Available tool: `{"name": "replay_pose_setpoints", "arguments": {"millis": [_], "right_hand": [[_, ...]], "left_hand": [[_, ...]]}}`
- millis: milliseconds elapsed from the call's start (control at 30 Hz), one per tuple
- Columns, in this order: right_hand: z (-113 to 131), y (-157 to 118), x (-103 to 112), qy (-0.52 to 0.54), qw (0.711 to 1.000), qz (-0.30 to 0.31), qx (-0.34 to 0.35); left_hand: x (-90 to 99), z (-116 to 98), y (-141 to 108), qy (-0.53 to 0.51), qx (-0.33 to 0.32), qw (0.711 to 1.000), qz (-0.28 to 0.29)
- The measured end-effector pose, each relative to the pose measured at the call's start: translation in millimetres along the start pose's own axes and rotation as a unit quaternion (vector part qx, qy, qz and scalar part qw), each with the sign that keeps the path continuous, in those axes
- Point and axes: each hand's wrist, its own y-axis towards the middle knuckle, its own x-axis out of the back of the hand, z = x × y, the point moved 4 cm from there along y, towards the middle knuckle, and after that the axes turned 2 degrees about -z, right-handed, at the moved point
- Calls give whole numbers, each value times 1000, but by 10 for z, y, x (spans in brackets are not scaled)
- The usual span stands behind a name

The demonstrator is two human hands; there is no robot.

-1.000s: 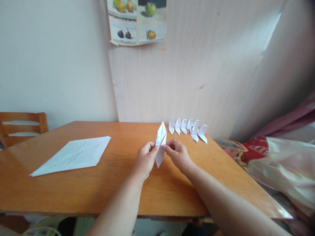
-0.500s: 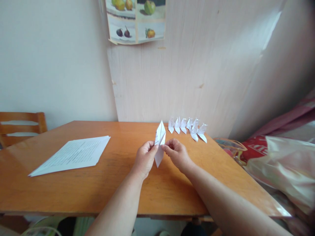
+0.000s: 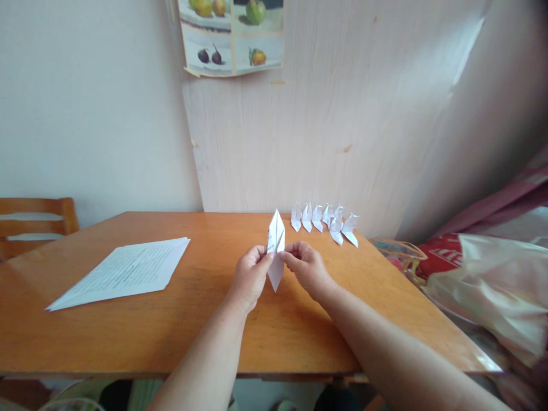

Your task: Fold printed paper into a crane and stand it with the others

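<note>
Pinching folded paper, left hand and right hand are over a wooden table beside a pale wall.

Single head cam, looking forward and down over the bench to the wall. Wide view, fairly near: left hand and right hand just below mid-frame, forearms entering from below.

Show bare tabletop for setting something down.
Free: tabletop between printed sheets and left hand, and between right hand and right table edge. Crowded: around the paper figures, back right, and between the hands, at the folded paper.
</note>
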Motion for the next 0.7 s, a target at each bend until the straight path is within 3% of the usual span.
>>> {"name": "replay_pose_setpoints", "arguments": {"millis": [700], "right_hand": [[-10, -20, 1, -47, 998, -22, 18]], "left_hand": [[-18, -36, -27, 8, 5, 1000, 5]]}}
